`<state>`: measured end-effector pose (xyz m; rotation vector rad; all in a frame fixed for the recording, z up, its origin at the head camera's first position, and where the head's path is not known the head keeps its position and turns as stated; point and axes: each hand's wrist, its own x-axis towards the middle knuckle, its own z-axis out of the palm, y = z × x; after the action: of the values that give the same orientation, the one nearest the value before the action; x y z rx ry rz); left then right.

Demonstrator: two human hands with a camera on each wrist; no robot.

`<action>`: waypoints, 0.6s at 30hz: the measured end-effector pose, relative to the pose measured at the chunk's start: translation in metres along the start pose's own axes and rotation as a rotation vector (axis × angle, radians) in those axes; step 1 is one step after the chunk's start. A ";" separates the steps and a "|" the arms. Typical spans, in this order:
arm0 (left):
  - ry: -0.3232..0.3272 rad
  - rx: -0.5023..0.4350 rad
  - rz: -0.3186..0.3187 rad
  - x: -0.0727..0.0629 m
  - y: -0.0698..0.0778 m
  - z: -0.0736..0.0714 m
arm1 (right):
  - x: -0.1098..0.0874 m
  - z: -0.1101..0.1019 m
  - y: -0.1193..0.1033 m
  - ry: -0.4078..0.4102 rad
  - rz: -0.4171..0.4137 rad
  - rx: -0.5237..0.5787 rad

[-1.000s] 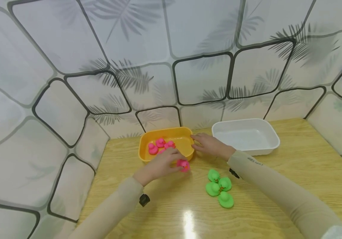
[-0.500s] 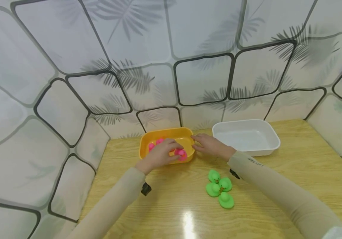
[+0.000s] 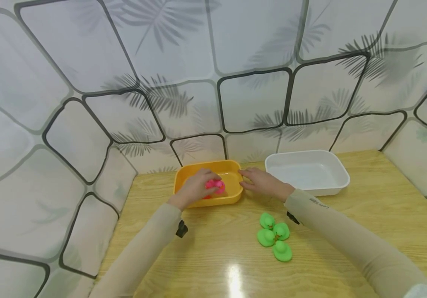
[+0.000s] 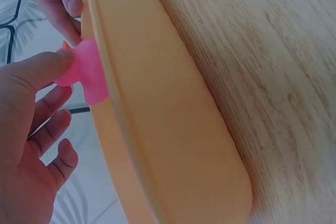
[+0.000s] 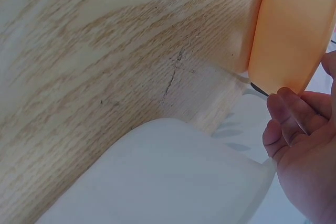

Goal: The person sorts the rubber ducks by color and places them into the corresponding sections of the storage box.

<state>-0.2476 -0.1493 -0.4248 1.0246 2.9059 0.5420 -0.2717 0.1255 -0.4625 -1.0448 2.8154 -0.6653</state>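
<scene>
My left hand (image 3: 194, 188) reaches over the yellow-orange tub (image 3: 213, 201) and holds a pink rubber duck (image 3: 219, 187) inside its rim. Up close in the left wrist view, the thumb lies on the head of the pink duck (image 4: 93, 77), and the other fingers are partly hidden or loosely bent. More pink shows under the hand in the tub, mostly covered by it. At the tub's right end, my right hand (image 3: 261, 182) grips the rim. In the right wrist view, its bent fingertips (image 5: 286, 98) touch the tub's outer end wall (image 5: 291, 30).
A white tub (image 3: 306, 191) stands just right of the yellow-orange one, beside my right wrist. Several green rubber ducks (image 3: 267, 237) sit clustered on the wooden table (image 3: 213, 248) in front. A patterned cloth wall (image 3: 252, 103) rises close behind the tubs.
My left hand has carried the pink duck from in front of the tub, over the front rim and into it, moving away and slightly left. My right hand has stayed at the rim.
</scene>
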 end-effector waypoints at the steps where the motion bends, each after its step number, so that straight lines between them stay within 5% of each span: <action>1: 0.001 0.001 -0.002 0.000 -0.001 0.001 | 0.000 0.000 0.000 -0.001 0.002 0.002; 18: 0.006 -0.064 -0.015 0.001 -0.010 0.006 | -0.001 -0.002 -0.004 0.013 -0.010 -0.015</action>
<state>-0.2539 -0.1542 -0.4336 0.9949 2.8781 0.6342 -0.2690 0.1242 -0.4595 -1.0619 2.8325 -0.6552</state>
